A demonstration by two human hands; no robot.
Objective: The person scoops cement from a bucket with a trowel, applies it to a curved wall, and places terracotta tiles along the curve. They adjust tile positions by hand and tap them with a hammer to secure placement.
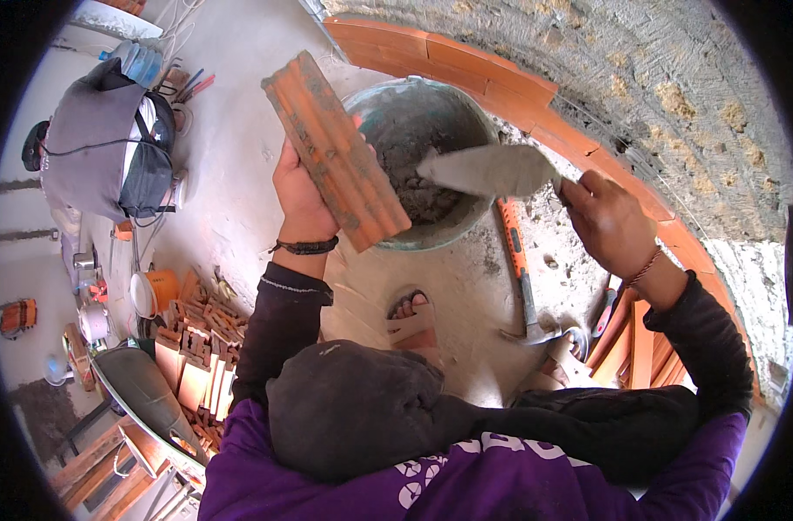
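Note:
My left hand [301, 195] grips a long ribbed orange clay brick [334, 152] from its left side. Smears of grey mortar mark its grooves and edges. My right hand [612, 224] is closed round the handle of a trowel [492, 170], most of which the fingers hide. The trowel's grey-coated blade points left over a round bucket [405, 245]. Wet grey mortar [422, 198] lies inside that bucket, partly behind the blade. The brick is held above the bucket's left rim, apart from the trowel tip.
A low course of orange bricks [483, 71] curves along the rough wall [657, 78]. An orange-handled hammer [518, 260] lies right of my foot, near more bricks [640, 343]. Stacked bricks [197, 347] and a wheelbarrow [140, 386] stand left. Another person [88, 143] bends at far left.

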